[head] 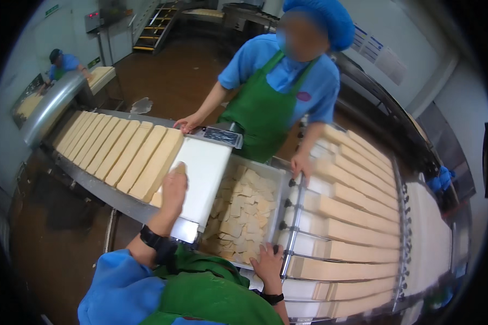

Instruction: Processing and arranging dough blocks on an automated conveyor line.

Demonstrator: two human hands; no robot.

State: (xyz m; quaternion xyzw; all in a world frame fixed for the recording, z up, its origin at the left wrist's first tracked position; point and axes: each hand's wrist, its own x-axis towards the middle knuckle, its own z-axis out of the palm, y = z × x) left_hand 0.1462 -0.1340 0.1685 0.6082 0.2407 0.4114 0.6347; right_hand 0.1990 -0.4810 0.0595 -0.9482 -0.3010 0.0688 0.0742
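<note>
My left hand (pixel 175 187) is over the white conveyor belt (pixel 203 162), beside the nearest of several long rows of pale, thin dough-like sheets (pixel 156 164). Its fingers are blurred, so a grip on something cannot be made out. A small pale piece (pixel 156 200) lies by its wrist side. With fingers spread, my right hand (pixel 267 263) touches the near right corner of a plastic bin (pixel 282 195) holding loose pale sheet pieces (pixel 244 211). To the right, long pale stacks (pixel 362 215) lie in lanes between metal rods.
Across the belt stands a co-worker in a green apron (pixel 264 101), one hand at the belt's edge, the other near the lane rail (pixel 295 227). A small panel (pixel 221 136) sits on the far belt edge. A curved metal cover (pixel 55 107) spans the belt's left end; another person works beyond.
</note>
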